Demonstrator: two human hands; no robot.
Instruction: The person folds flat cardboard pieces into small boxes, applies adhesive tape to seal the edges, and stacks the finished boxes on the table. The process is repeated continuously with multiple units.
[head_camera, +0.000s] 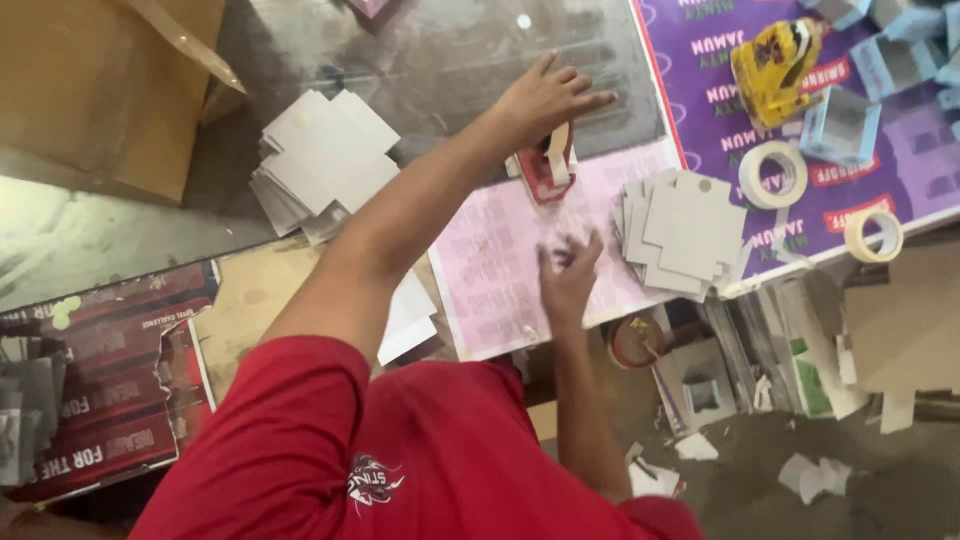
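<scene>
The left hand (545, 100) reaches out over the table with its fingers spread and open, the palm pressing down on a red and white tape dispenser (546, 165); the hand hides the dispenser's upper part, so only its lower end shows, lying where the grey tabletop (440, 50) meets a pale pink printed sheet (500, 260). The right hand (567, 275) hovers over that pink sheet, nearer the body, and is blurred; its fingers look loosely curled, and whether it grips anything cannot be told. Just right of it lies a stack of grey card squares (685, 235), fanned unevenly. A second stack of white card squares (320, 160) sits well to the left, beside the left forearm. Further right, on a purple printed sheet (720, 130), lie two rolls of tape (772, 173), a yellow tape dispenser (775, 60) and several light blue boxes (843, 125), some cut off by the frame's edge. A brown cardboard box (100, 90) is cut off at top left. The red sleeve (300, 440) fills the lower foreground.
</scene>
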